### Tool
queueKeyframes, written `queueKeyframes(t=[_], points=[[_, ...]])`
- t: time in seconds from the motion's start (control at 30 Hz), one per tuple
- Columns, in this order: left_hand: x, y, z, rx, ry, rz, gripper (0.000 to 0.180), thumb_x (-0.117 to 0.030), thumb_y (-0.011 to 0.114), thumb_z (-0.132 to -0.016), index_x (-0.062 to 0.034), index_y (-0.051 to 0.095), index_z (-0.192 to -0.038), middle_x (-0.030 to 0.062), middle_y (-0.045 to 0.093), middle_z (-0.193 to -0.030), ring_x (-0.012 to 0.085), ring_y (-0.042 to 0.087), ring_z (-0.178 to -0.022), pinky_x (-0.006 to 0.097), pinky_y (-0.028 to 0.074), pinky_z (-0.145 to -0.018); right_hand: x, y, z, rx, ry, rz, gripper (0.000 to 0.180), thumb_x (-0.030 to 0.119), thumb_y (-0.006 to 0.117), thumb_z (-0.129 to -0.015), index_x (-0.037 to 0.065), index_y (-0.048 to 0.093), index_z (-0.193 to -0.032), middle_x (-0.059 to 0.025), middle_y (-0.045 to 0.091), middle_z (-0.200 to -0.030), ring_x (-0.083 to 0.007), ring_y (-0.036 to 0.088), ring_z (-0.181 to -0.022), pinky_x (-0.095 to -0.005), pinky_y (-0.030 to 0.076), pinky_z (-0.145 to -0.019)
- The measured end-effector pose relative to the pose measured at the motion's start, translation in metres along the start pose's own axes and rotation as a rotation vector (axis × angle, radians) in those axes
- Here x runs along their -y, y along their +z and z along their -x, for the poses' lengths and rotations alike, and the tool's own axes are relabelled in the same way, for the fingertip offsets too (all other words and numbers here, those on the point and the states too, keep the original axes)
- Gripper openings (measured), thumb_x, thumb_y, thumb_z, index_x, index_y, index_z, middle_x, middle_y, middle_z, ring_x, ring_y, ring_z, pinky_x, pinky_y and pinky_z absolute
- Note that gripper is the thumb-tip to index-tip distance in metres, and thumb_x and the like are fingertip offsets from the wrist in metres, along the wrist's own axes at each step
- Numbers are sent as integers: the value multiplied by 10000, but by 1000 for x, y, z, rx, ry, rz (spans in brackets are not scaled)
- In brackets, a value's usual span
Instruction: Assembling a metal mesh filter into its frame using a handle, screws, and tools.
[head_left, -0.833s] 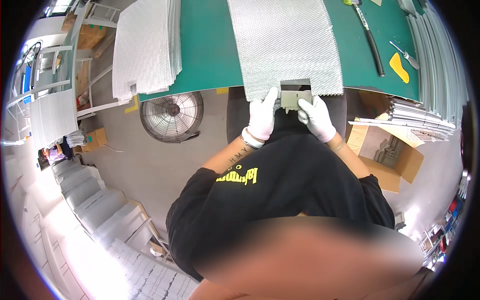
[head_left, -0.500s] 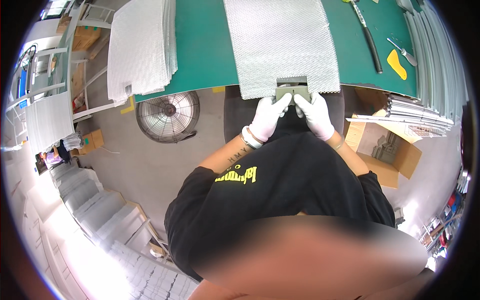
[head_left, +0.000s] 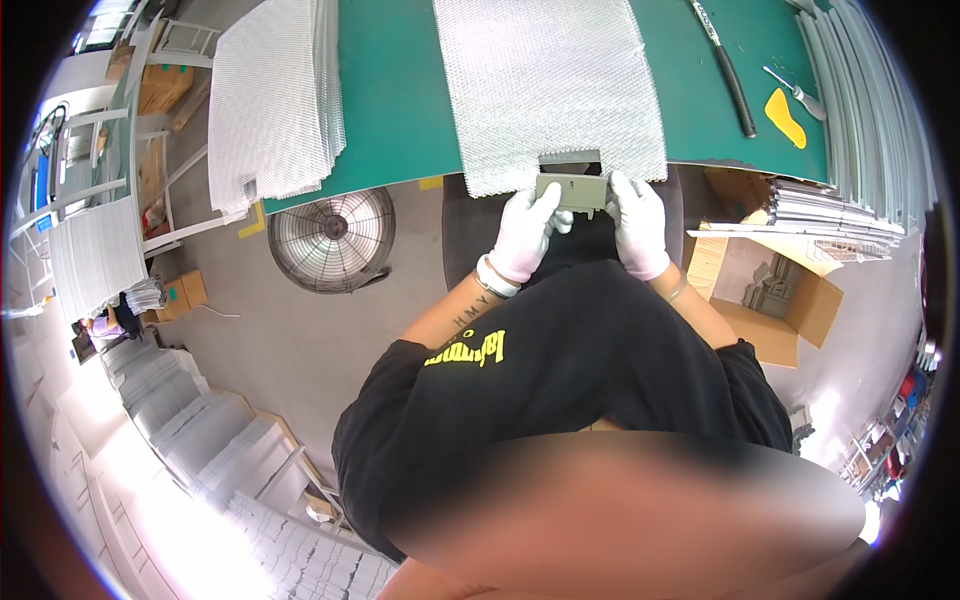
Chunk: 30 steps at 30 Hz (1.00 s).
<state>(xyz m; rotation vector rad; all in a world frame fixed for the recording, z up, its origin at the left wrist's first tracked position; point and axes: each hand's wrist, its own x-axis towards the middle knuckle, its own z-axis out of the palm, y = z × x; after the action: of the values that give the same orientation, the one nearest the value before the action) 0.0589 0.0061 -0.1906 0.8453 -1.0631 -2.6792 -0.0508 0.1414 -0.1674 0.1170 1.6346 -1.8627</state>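
A flat, grey-green rectangular piece with a small slot and short tabs on its lower edge is between my gloved hands. My left hand pinches its left end, thumb on the face and fingers behind. My right hand has its partly curled fingers against the right end; the fingers behind are hidden. Just beyond lies a silver wire-mesh panel, overhanging the near edge of the green table. The rectangular notch in the panel's near edge is right behind the piece.
A stack of mesh panels lies left, slatted panels right. A hammer, screwdriver and yellow flat piece are on the table's right. A floor fan stands lower left; an open carton sits lower right.
The grey-green piece has come out of the panel's notch toward me, its face now showing more. My right thumb has slid off its face to the right end. The view has shifted slightly.
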Motion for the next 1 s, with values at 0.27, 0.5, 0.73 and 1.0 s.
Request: queueKeyframes(t=[0.27,0.5,0.73,1.0], points=[[-48,-19,25,477,-465,-916,606,-401,485,-1066,-8,383,-1517,155,542,-1430,223,617,-1170,376,482,-1032,-41,-17,-9,350,-75,-12,475,430,499,-1068,-6,611,-1219,-88,674,-1113,-181,653,-983,-328,526,-892],[-155,53,-75,519,1064,-1877,542,-443,602,-947,-152,589,-1404,191,545,-1442,395,458,-1371,518,332,-1156,-33,13,-5,374,-57,-54,443,416,430,-1084,8,599,-1123,-82,673,-970,-117,588,-761,-268,469,-680],[-70,77,-71,418,964,-2018,649,-523,597,-916,-241,496,-1491,214,431,-1528,459,370,-1423,684,175,-1163,-44,-20,14,-231,-234,-320,438,335,398,-1096,-35,612,-1191,-70,675,-1036,-127,628,-896,-312,520,-775],[-62,84,-59,309,862,-2017,631,-510,567,-931,-219,501,-1487,194,396,-1562,437,324,-1460,673,119,-1186,-18,-36,-3,-4,-177,-80,235,245,494,-1075,49,623,-1062,-24,634,-950,-116,614,-870,-291,512,-763]])
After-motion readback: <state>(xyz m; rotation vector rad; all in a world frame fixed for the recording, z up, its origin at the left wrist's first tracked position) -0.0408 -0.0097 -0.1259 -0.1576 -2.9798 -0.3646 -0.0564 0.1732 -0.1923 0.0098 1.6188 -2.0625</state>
